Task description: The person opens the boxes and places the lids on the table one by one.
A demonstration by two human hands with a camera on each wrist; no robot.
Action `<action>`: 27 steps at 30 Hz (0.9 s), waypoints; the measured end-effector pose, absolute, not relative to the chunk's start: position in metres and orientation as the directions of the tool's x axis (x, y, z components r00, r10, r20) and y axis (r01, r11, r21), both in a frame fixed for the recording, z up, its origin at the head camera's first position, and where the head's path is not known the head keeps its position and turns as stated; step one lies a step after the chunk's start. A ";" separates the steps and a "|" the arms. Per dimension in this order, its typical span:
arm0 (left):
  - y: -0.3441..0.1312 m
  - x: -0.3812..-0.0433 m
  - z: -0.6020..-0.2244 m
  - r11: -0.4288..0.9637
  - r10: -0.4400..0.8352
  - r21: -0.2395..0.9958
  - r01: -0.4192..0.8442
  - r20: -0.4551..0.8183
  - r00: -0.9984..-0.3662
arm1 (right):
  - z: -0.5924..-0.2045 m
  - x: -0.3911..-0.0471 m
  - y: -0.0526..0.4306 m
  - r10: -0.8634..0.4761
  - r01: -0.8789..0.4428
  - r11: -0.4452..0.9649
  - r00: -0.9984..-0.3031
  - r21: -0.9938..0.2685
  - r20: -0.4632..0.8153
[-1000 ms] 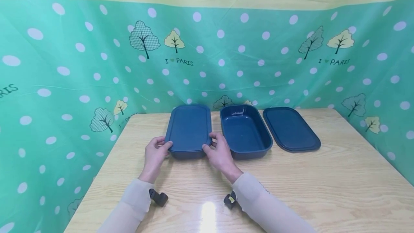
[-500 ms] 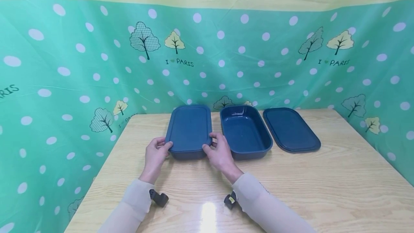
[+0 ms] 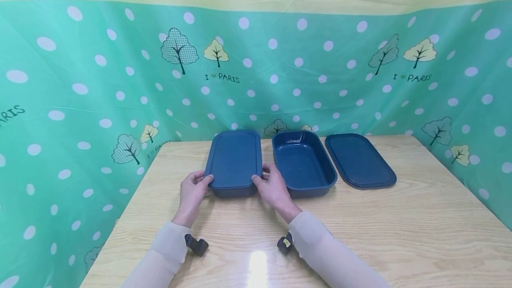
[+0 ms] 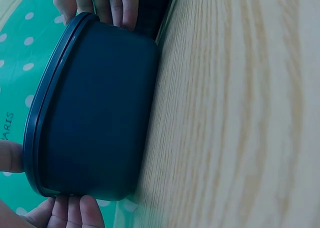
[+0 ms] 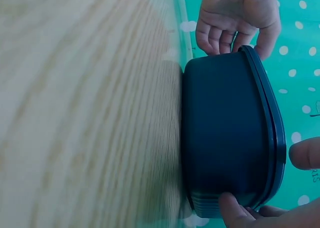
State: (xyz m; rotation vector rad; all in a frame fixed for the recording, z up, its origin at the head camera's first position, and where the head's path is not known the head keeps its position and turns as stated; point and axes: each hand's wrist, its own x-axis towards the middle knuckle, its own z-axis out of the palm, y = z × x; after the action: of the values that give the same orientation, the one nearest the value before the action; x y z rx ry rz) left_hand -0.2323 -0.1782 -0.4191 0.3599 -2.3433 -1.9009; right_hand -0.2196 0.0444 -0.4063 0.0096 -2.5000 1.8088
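Note:
A dark blue rectangular food container [image 3: 236,193] stands on the table with its matching lid [image 3: 234,159] seated on top. At its near left corner my left hand [image 3: 191,194] pinches the lid's edge, thumb above and fingertips along the rim and side. My right hand [image 3: 277,192] is at the near right corner in a like grip. In the right wrist view its thumb [image 5: 306,153] is by the lid's top face, and a finger [image 5: 231,208] is against the container's wall. From the left wrist view, the lid's rim [image 4: 35,123] looks level along the near side.
Just right of my right hand stands a second blue container [image 3: 302,163], uncovered, with a bare inside. Beyond it a loose blue lid [image 3: 360,159] lies flat on the wooden table [image 3: 380,234]. A green dotted curtain [image 3: 256,97] hangs behind the table.
My right hand has shifted very slightly at the corner, its thumb a little up and to the right. The left hand and the containers hold their places.

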 end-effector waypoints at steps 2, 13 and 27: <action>-0.178 -0.232 -0.419 0.196 -0.248 0.973 -0.118 -0.067 -0.966 | -0.406 -0.221 0.044 0.018 -0.029 0.313 -0.999 -0.949 0.036; -0.177 -0.231 -0.419 0.213 -0.246 0.971 -0.109 -0.055 -0.968 | -0.407 -0.225 0.042 0.023 0.000 0.308 -1.000 -0.951 0.008; -0.177 -0.230 -0.418 0.211 -0.245 0.972 -0.099 -0.046 -0.968 | -0.404 -0.223 0.044 0.021 -0.029 0.276 -0.999 -0.961 0.036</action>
State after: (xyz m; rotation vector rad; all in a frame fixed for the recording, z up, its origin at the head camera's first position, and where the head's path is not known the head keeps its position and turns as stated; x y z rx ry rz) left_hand -0.2301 -0.1771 -0.4181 0.3360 -2.3497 -1.8727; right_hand -0.2227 0.0436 -0.4038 0.0076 -2.4758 1.8651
